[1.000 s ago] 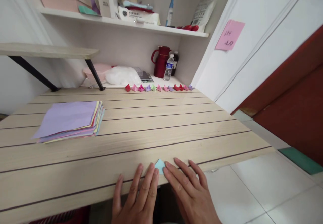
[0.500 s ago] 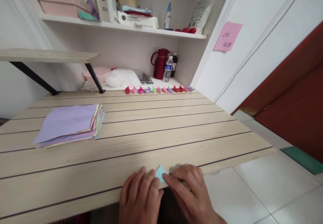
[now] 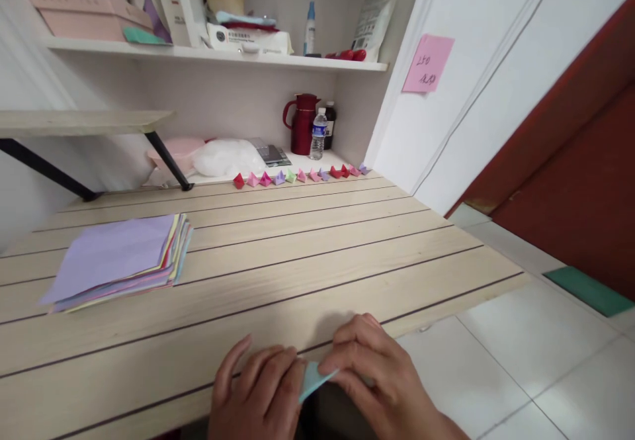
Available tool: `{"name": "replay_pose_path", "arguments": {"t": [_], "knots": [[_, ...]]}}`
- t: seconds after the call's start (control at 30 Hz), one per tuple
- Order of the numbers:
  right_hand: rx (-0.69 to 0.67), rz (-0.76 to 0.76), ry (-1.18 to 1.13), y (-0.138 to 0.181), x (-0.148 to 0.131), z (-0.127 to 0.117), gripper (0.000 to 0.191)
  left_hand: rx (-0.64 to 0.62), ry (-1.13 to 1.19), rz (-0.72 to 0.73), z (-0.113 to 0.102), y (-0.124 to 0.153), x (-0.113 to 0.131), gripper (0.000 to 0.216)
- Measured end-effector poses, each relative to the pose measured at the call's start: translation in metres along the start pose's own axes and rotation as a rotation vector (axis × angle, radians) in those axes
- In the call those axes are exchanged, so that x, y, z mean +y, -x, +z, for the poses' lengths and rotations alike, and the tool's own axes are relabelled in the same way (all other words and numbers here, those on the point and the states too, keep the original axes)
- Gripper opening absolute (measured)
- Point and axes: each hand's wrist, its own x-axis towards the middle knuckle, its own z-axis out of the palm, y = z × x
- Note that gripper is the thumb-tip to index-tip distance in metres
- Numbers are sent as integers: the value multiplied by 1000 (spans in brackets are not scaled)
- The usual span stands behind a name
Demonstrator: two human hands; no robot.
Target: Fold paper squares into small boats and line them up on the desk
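A small folded piece of light blue paper (image 3: 311,380) is between my two hands at the table's near edge, one edge tilted up towards me. My right hand (image 3: 380,377) pinches its right corner between thumb and fingers. My left hand (image 3: 260,390) holds the left side, fingers curved over it; the left thumb is hidden. Along the back of the table stands a row of small folded paper shapes (image 3: 302,175) in red, pink, purple and green. On the left lies a stack of coloured paper sheets (image 3: 116,255), purple on top.
The slatted wooden table (image 3: 278,248) ends near my hands, with tiled floor (image 3: 476,360) to the right. A small raised shelf (image 3: 89,121) on black legs stands at left. At the back are a dark red jug (image 3: 303,126), a water bottle (image 3: 318,135) and a white plastic bag (image 3: 229,157).
The blue paper has gone from lying flat on the table to being tilted at its edge. My right fingers now pinch its corner. The view has shifted slightly right.
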Motion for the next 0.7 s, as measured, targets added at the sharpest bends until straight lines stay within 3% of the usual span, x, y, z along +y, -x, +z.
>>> {"name": "replay_pose_path", "arguments": {"t": [0.1,0.17,0.27,0.37,0.53,0.7], "knots": [[1,262,-229,-39,0,-18,10,-42,86,-126,-7,-13,-19,35],[-4,392,-306,-77,9,-28,4,-56,248,-376,-3,-28,-34,55],[-82,618,-516,-140,32,-35,9,-83,665,-824,17,-66,-55,84],[-118,623,-579,-189,55,-28,15,72,1012,-1016,37,-108,-70,106],[-130,619,-609,-201,79,-4,22,175,1043,-1042,52,-142,-80,95],[-252,621,-582,-182,89,6,18,75,1052,-995,53,-136,-81,58]]}}
